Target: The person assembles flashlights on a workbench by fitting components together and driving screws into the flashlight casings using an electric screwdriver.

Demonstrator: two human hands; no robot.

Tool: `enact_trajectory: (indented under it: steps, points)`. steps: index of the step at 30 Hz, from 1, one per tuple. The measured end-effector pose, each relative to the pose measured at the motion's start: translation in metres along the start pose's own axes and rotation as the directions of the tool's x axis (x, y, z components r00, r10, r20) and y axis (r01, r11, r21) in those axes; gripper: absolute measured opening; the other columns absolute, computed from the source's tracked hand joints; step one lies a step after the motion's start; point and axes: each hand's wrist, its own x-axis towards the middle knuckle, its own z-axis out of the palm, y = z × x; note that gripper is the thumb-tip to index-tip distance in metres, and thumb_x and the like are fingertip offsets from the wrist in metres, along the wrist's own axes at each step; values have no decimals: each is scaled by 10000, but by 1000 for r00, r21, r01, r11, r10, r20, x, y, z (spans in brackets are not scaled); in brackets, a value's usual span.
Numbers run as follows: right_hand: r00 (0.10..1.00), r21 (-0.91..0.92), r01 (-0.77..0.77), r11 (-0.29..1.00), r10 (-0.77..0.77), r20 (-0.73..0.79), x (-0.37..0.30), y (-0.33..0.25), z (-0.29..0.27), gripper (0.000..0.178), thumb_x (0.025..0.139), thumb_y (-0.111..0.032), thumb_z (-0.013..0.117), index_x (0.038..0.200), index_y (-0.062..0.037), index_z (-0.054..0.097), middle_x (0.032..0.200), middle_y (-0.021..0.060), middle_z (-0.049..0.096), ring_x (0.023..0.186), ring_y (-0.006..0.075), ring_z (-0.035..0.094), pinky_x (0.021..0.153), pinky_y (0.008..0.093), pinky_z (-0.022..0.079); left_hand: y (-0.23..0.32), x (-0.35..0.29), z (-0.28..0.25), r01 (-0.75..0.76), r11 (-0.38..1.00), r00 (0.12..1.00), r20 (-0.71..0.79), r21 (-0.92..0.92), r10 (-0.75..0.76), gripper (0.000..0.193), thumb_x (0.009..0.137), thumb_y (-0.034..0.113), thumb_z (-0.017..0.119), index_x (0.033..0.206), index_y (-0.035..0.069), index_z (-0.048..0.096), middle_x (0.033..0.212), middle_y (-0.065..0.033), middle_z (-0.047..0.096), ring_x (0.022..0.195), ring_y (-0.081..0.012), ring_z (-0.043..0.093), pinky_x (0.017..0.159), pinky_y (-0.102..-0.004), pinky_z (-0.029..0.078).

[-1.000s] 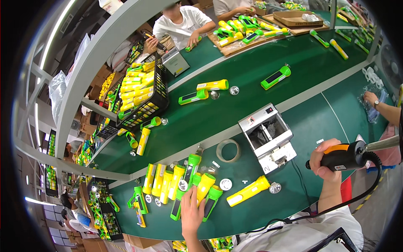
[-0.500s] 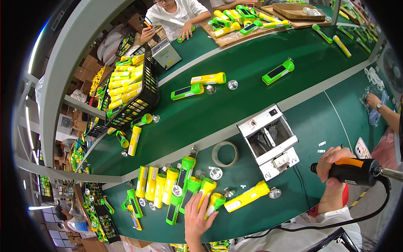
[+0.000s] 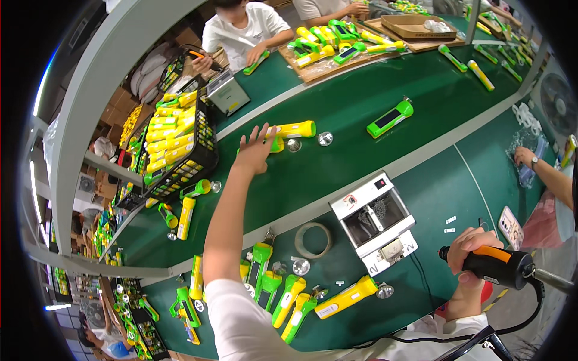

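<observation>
My left hand (image 3: 254, 151) reaches far out over the green belt with its fingers spread, holding nothing. Beneath it lies a green flashlight (image 3: 277, 145), mostly covered by the hand; whether they touch I cannot tell. Beside that are a yellow flashlight (image 3: 296, 129) and two silver reflectors, one of them a loose-looking reflector (image 3: 325, 139). At the right, my right hand (image 3: 469, 245) is wrapped round a black and orange electric screwdriver (image 3: 497, 266), its tip pointing left. Several yellow-green flashlights (image 3: 289, 301) stand close together on the near bench, partly hidden by my left arm.
A white screw feeder (image 3: 373, 222) stands mid-bench, next to a tape roll (image 3: 313, 240). A black crate (image 3: 201, 141) full of flashlights is at the far left. A phone (image 3: 510, 228) lies at right. Co-workers sit across the belt; another person's hand (image 3: 525, 156) works at the right.
My left hand has left the flashlights on the near bench and stretched forward over the belt. The right hand still holds the screwdriver. The co-worker opposite now has a green part lifted at the table edge.
</observation>
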Motion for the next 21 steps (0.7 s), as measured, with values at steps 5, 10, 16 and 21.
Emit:
enact_trajectory:
  steps: [5,10,16,21]
  points:
    - [1000,-83,-10,997,10,-5,0,-9,-13,474,737,-131,919,1080,45,643,573,32,595,424,133,555,413,242,455,-16,64,28,-130,959,991,-5,-254,133,949,723,54,769,1575,141,359,1570,-116,435,1466,-332,421,1170,-515,416]
    - [998,-80,12,997,-7,65,-5,-15,-29,518,715,-107,925,1112,49,632,592,48,612,430,146,570,415,252,469,-10,75,21,-105,870,994,-37,-481,100,689,795,172,735,1438,99,498,1322,-169,574,1251,-382,574,1075,-437,489]
    - [998,-77,12,997,-7,69,-9,-12,-29,515,728,-112,925,1113,45,621,590,50,611,430,147,575,412,250,476,-10,44,19,-67,879,997,-75,-472,35,606,783,141,734,1363,63,574,1277,-194,635,1201,-404,610,1062,-453,499]
    - [995,-36,44,998,-41,92,-8,-8,-23,527,748,-157,933,1116,40,613,588,41,608,430,140,574,409,246,474,-22,-13,8,-104,892,988,-151,-440,41,535,751,75,756,1267,37,619,1189,-204,686,1155,-426,633,1018,-478,515]
